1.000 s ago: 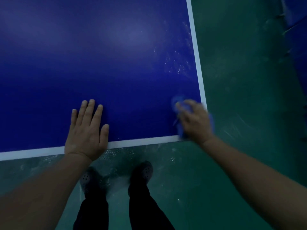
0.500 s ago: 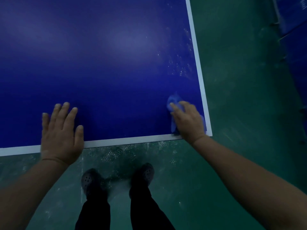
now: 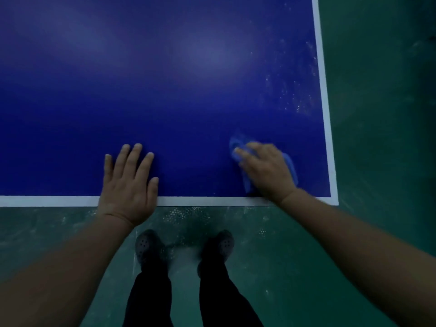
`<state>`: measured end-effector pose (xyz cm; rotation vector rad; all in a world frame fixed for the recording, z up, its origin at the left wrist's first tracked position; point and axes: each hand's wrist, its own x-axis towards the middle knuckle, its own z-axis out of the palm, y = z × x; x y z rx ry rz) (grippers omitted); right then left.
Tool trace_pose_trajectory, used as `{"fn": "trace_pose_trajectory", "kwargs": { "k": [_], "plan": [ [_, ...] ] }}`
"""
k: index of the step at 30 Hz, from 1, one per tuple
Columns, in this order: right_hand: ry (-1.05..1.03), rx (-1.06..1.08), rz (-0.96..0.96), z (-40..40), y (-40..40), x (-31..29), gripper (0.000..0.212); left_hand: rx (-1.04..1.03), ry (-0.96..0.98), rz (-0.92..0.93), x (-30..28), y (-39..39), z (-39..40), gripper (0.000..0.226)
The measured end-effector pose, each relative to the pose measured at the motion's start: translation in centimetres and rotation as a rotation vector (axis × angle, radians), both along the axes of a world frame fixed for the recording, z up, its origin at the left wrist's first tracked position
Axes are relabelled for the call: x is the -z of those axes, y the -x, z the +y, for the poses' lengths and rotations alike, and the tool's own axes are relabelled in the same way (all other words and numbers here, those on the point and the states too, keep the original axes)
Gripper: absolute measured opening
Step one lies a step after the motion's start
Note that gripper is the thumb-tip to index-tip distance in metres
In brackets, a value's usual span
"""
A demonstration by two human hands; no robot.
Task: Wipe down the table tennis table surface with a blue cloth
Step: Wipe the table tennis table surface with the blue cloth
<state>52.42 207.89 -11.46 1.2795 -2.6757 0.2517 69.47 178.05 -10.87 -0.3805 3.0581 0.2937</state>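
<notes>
Mid-wipe. Right hand (image 3: 266,171) pressed the blue cloth (image 3: 291,169) bunched under its fingers, near the table's (image 3: 165,90) corner. Left hand (image 3: 128,185) lay flat, fingers straight, bracing at the edge. Next, probably: sweep to the specks (image 3: 299,100) beyond the cloth.

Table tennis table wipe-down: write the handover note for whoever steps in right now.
Left hand: flat, fingers spread, resting on the table tennis table at its near white edge line, holding nothing.
Right hand: pressing the blue cloth onto the surface near the near right corner; motion blur hides the exact grip.
Done: cannot tell how much has been wiped; most of the visible surface shows no marks.
Left: pale specks remain along the right sideline, beyond the cloth. Work that strip next, then whatever lies out of frame.
</notes>
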Motion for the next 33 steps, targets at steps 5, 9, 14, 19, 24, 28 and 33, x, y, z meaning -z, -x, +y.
{"fn": "trace_pose_trajectory", "kwargs": {
  "k": [5,9,14,19,24,28,33],
  "plan": [
    [0.053,0.52,-0.018,-6.4,2.7,-1.3,0.038,-0.006,-0.013,-0.013,0.0,0.1,-0.1,0.065],
    [-0.05,-0.16,-0.081,-8.4,-5.3,-0.7,0.036,-0.004,-0.015,-0.002,0.2,0.0,-0.1,0.064],
    [-0.03,-0.066,-0.048,3.3,-3.2,-0.4,0.035,0.004,-0.014,-0.007,0.2,0.0,-0.1,0.064],
    [0.035,0.924,-0.169,4.4,2.3,-1.6,0.052,0.001,-0.016,-0.02,-0.1,-0.1,-0.1,0.064],
    [-0.112,0.36,-0.212,-4.3,-4.8,-0.9,0.054,-0.013,-0.027,-0.055,-0.3,0.1,0.0,0.066],
    [-0.139,0.305,-0.071,2.5,-1.5,-1.0,0.046,-0.031,-0.046,-0.039,-0.7,0.0,0.4,0.066],
    [-0.125,0.914,-0.18,4.2,-0.1,-1.6,0.054,0.006,-0.091,0.012,-1.7,2.0,4.4,0.064]
  ]
}}
